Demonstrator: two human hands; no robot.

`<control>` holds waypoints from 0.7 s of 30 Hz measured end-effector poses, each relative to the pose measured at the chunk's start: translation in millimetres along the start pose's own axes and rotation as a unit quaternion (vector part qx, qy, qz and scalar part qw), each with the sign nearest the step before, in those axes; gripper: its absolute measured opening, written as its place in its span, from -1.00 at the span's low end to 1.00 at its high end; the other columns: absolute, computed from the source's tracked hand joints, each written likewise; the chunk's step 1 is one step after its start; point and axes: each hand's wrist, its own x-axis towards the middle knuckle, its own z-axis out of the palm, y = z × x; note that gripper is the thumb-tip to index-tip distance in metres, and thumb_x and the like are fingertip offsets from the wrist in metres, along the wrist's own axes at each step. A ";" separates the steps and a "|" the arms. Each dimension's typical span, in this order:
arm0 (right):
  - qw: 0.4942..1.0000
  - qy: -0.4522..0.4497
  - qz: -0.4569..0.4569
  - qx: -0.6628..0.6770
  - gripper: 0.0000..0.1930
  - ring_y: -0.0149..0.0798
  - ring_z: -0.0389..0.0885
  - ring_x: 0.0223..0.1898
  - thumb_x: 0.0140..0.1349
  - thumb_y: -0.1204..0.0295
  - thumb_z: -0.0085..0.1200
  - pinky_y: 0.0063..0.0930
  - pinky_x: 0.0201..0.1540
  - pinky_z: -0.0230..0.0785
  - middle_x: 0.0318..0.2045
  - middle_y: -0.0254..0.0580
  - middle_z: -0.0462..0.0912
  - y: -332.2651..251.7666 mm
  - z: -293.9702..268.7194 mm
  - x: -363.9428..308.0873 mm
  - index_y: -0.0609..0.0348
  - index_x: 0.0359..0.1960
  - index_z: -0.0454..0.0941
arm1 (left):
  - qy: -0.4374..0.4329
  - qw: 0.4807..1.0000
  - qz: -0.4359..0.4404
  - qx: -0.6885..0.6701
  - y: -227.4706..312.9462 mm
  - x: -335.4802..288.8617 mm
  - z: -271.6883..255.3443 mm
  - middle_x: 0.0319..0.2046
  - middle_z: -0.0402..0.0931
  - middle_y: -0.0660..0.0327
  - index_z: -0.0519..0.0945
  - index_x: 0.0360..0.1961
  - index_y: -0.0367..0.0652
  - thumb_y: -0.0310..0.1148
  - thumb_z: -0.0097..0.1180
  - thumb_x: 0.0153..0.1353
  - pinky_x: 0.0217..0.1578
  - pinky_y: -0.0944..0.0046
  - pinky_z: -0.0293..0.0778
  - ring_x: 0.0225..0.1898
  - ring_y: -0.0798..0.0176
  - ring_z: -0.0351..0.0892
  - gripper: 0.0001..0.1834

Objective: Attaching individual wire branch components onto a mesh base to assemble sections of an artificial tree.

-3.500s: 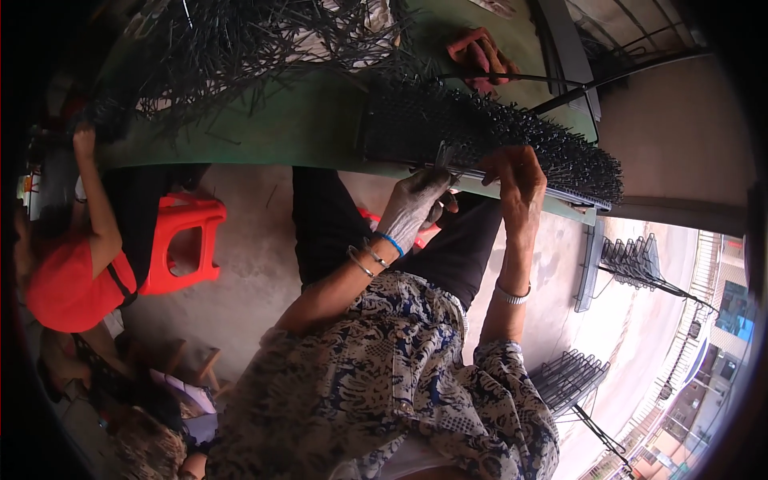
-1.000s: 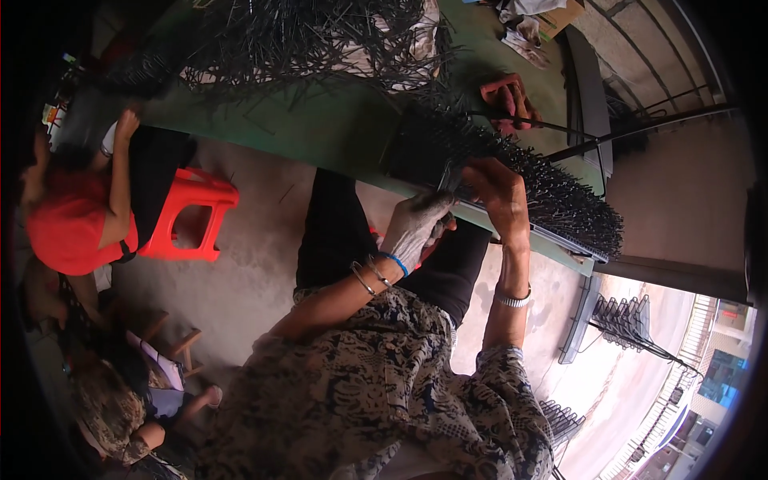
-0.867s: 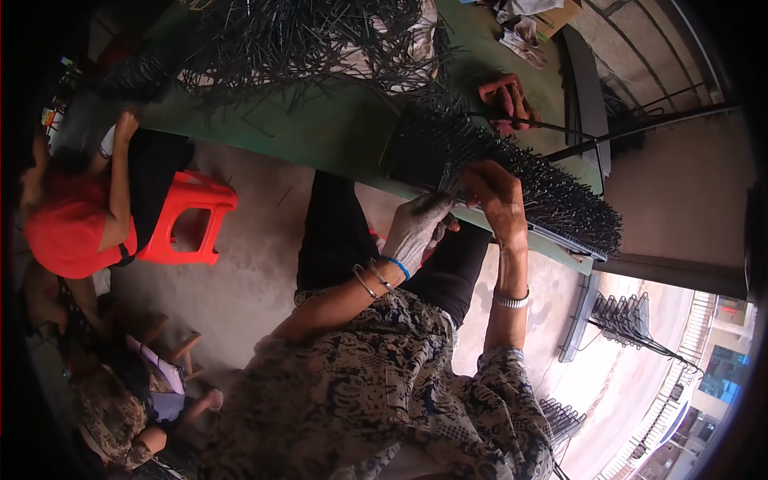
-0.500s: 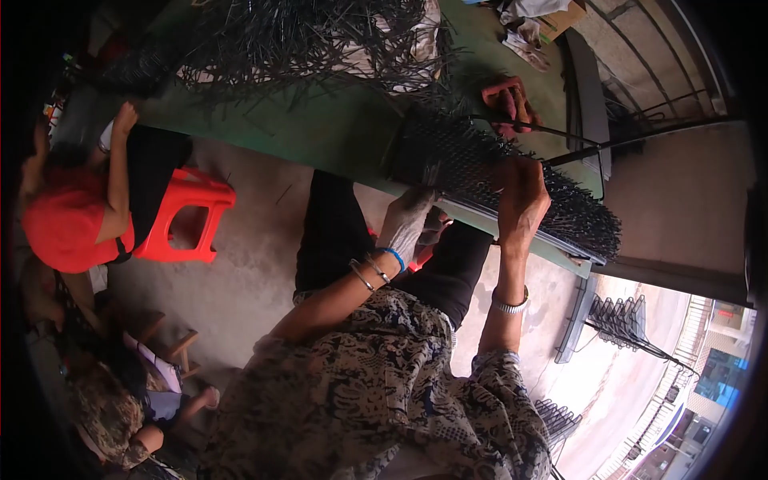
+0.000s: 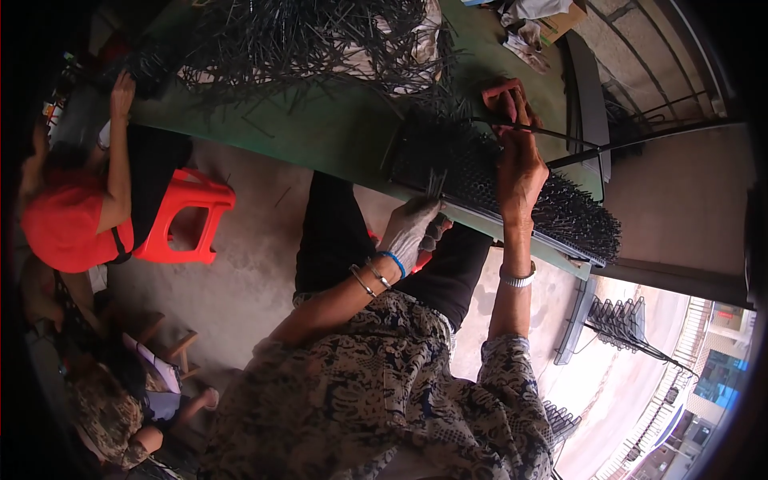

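Observation:
My left hand (image 5: 408,228), in a pale knit glove, is closed on a small bundle of thin dark strips (image 5: 436,184) that stick up from its fingers. It is at the front edge of a long dark rack (image 5: 480,184) packed with upright strips. Above the rack, my bare right hand (image 5: 522,180) reaches forward with its fingers drawn together, near a black rod (image 5: 560,132) and a red folded pad (image 5: 500,96). What its fingertips hold, if anything, is too small to make out.
A large heap of dark strips (image 5: 320,40) lies on the green table (image 5: 280,136). White cloths (image 5: 528,40) are at the back right. To the left, a person in a red cap (image 5: 64,216) sits by a red stool (image 5: 188,216). Another person (image 5: 112,400) is at lower left.
My right hand has moved forward over the rack, toward the red pad. The strips in my left hand now stand out more clearly. The red-capped person's hand has shifted forward.

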 end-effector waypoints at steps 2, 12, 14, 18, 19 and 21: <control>1.000 -0.007 -0.001 -0.004 -0.89 -0.39 0.54 -0.58 0.30 0.48 0.11 -0.45 -0.46 0.38 -0.50 -0.15 0.63 2.7 -0.7 -1.3 0.13 -0.17 0.59 | -0.023 0.999 -0.004 -0.028 4.5 -4.4 3.1 -0.48 0.61 0.19 0.58 -0.14 -0.13 -0.26 0.11 0.34 -0.77 0.55 0.25 -0.68 0.54 0.42 -0.80; 0.994 -0.061 -0.023 -0.090 -0.86 -0.01 0.63 -0.17 0.23 0.41 0.18 -0.29 -0.16 0.45 -0.19 -0.13 0.66 -4.8 -2.0 -2.1 0.02 -0.18 0.65 | -0.052 0.998 -0.007 -0.023 7.1 -9.6 1.6 -0.50 0.61 0.20 0.59 -0.14 -0.11 -0.26 0.10 0.36 -0.78 0.57 0.12 -0.70 0.57 0.35 -0.81; 0.993 -0.071 -0.008 -0.089 -0.87 0.00 0.63 -0.17 0.23 0.39 0.19 -0.26 -0.15 0.45 -0.18 -0.14 0.66 -3.2 -0.6 -1.5 0.00 -0.20 0.67 | -0.058 0.997 -0.010 -0.049 6.1 -9.8 2.6 -0.49 0.62 0.19 0.59 -0.14 -0.12 -0.26 0.10 0.36 -0.78 0.57 0.12 -0.69 0.58 0.37 -0.81; 0.993 -0.038 -0.003 -0.110 -0.90 0.02 0.63 -0.17 0.25 0.38 0.16 -0.24 -0.17 0.45 -0.19 -0.12 0.65 -5.1 7.5 -4.2 0.00 -0.22 0.64 | -0.049 0.997 -0.034 -0.043 5.8 -8.1 3.4 -0.47 0.63 0.18 0.60 -0.14 -0.13 -0.26 0.11 0.35 -0.78 0.57 0.12 -0.69 0.58 0.38 -0.81; 0.994 -0.034 -0.009 -0.108 -0.91 0.02 0.62 -0.18 0.26 0.38 0.15 -0.23 -0.18 0.45 -0.20 -0.11 0.65 -7.1 9.1 -4.8 0.01 -0.23 0.62 | -0.046 0.998 -0.029 -0.043 6.4 -8.9 2.9 -0.47 0.64 0.17 0.60 -0.14 -0.13 -0.26 0.12 0.35 -0.78 0.57 0.12 -0.69 0.58 0.39 -0.81; 0.993 -0.020 -0.003 -0.115 -0.91 0.03 0.62 -0.19 0.28 0.38 0.12 -0.21 -0.19 0.45 -0.22 -0.09 0.64 -7.7 11.1 -3.8 0.04 -0.24 0.60 | -0.043 0.998 -0.025 -0.044 6.8 -9.6 0.1 -0.46 0.64 0.17 0.60 -0.14 -0.12 -0.26 0.12 0.35 -0.78 0.57 0.12 -0.69 0.57 0.39 -0.81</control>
